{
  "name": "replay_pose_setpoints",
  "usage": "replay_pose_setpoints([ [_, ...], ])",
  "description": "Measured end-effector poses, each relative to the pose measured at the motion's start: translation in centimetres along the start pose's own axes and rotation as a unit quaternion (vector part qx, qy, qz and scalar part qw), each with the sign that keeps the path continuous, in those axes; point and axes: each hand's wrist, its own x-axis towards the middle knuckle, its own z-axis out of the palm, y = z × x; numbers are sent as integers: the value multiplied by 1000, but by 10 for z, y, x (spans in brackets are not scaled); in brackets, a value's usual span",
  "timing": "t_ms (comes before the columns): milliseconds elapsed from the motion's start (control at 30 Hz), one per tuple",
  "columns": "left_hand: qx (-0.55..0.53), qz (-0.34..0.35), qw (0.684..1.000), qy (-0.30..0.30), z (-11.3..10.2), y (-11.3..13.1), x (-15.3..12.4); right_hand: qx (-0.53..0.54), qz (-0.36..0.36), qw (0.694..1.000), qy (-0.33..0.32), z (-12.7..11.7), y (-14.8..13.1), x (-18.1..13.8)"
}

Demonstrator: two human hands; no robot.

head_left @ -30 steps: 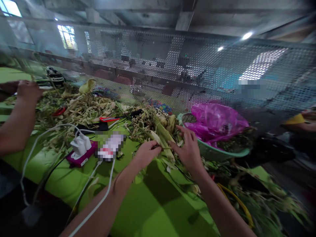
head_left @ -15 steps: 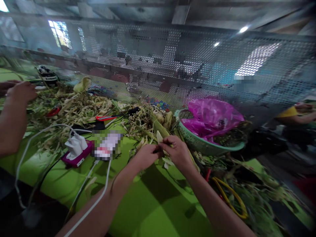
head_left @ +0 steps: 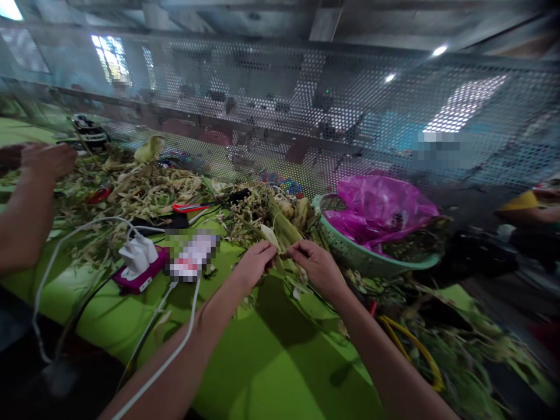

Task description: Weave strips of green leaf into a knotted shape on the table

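My left hand (head_left: 258, 261) is closed in a pinch on a pale, pointed leaf (head_left: 269, 235) that sticks up past its fingertips. A small gap to the right, my right hand (head_left: 315, 267) is also closed, thumb against fingers; what it pinches is too small to make out. Both hands are just above the green tabletop (head_left: 245, 367). Right behind them lie a thick bundle of green-yellow stalks (head_left: 284, 221) and a heap of dried leaves (head_left: 249, 213). A small white scrap (head_left: 296, 293) shows below my right hand.
A green colander (head_left: 371, 262) with a magenta plastic bag (head_left: 385, 204) stands at right. To the left are a phone (head_left: 192, 256), a power strip (head_left: 140, 280) with white cables, and a red cutter (head_left: 190, 207). A co-worker's hand (head_left: 50, 160) is at far left; a perforated screen (head_left: 262, 105) stands behind.
My hands have drawn slightly apart. The pale leaf, earlier at my right fingertips, now stands at my left fingertips. The view has shifted a little.
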Motion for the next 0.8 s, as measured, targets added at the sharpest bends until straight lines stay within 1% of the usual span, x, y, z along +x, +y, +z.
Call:
replay_pose_setpoints([
  [100, -16, 13, 1000, 12, 0, 1, -1, -30, -11, 999, 10, 0, 0, 1],
  [167, -35, 11, 999, 11, 1, 1, -2, -63, -38, 997, 27, -1, 0, 1],
  [267, -66, -20, 998, 3, 0, -1, -1, -122, -87, 984, 98, -4, -4, 0],
  [333, -95, -41, 994, 17, -1, -3, 0, -138, -95, 973, 161, -6, -8, -2],
  [367, -111, -47, 992, 28, -2, -4, 1, -129, -89, 971, 179, -6, -10, -4],
  [400, -126, -53, 990, 38, -3, -5, 2, -106, -74, 975, 180, -5, -12, -5],
  [433, -139, -58, 988, 45, -3, -6, 3, -73, -51, 982, 166, -3, -14, -6],
  [500, -160, -62, 984, 51, -4, -6, 4, -5, 2, 994, 110, 1, -16, -8],
  [533, -170, -63, 982, 52, -5, -6, 5, 17, 19, 995, 93, 3, -17, -9],
  [567, -179, -62, 980, 57, -5, -5, 5, 26, 23, 995, 95, 5, -18, -9],
  [600, -186, -61, 978, 66, -5, -3, 4, 25, 16, 993, 114, 7, -18, -10],
  [667, -198, -64, 973, 95, -5, 0, 4, 11, -18, 986, 167, 9, -21, -10],
  [700, -205, -66, 971, 108, -5, 1, 3, 6, -31, 983, 178, 11, -22, -11],
  [733, -213, -65, 968, 115, -5, 2, 3, 4, -35, 984, 174, 12, -23, -12],
  [800, -233, -62, 964, 110, -3, 3, 2, 13, -18, 990, 139, 16, -24, -13],
])
